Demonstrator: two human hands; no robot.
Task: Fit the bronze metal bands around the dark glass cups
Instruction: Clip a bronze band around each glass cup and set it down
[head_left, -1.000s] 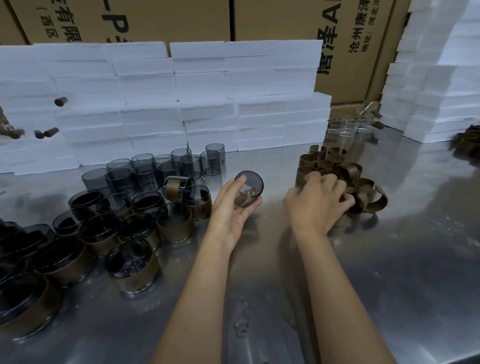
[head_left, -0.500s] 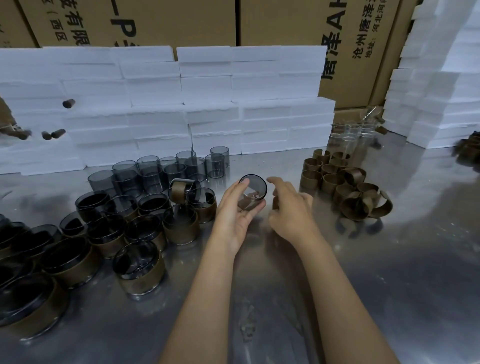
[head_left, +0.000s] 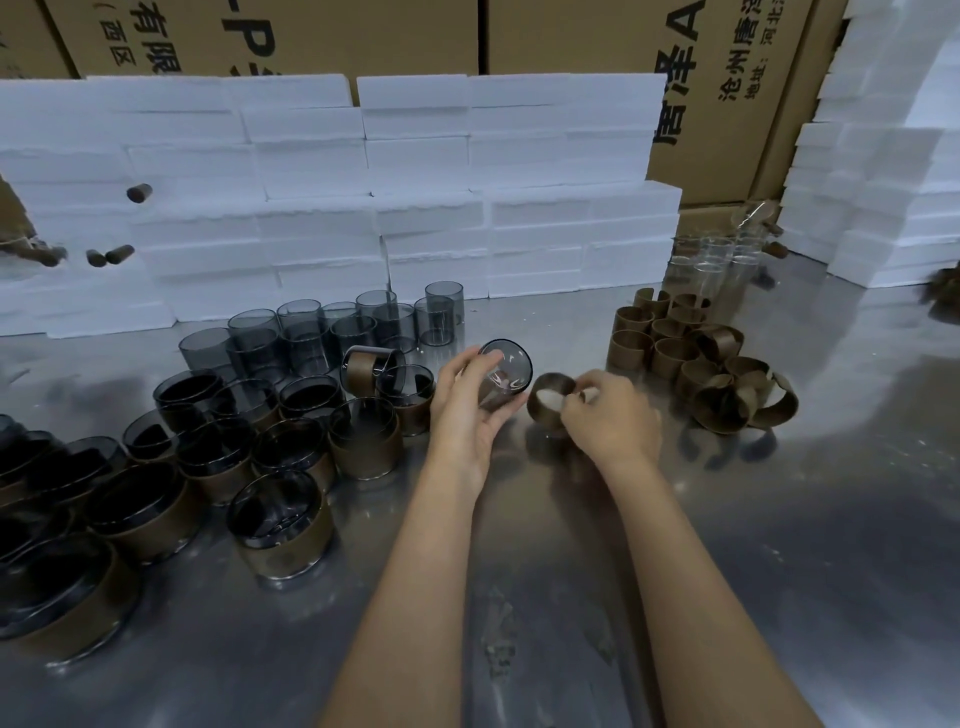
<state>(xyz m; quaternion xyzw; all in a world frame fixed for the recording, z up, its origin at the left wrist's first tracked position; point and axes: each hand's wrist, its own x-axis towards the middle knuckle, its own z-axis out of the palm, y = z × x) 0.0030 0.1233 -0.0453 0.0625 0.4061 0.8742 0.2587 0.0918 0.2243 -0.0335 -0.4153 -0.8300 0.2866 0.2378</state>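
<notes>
Cup (head_left: 503, 379) lies tilted in the left hand (head_left: 467, 410), whose fingers curl round its wall, mouth facing away; the right hand (head_left: 608, 415) pinches a band (head_left: 551, 402) by its rim, just beside the left fingertips. Best, I judge, to square the band with the cup's base and slide it on evenly. Cup looks empty, as do the cups (head_left: 332, 332) beyond the left fingers

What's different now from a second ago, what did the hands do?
The right hand left the pile of loose bands, now pinches one bronze band and has brought it leftward beside the dark glass cup. The left hand still holds that cup tilted, about where it was. The banded cups stayed put.
</notes>
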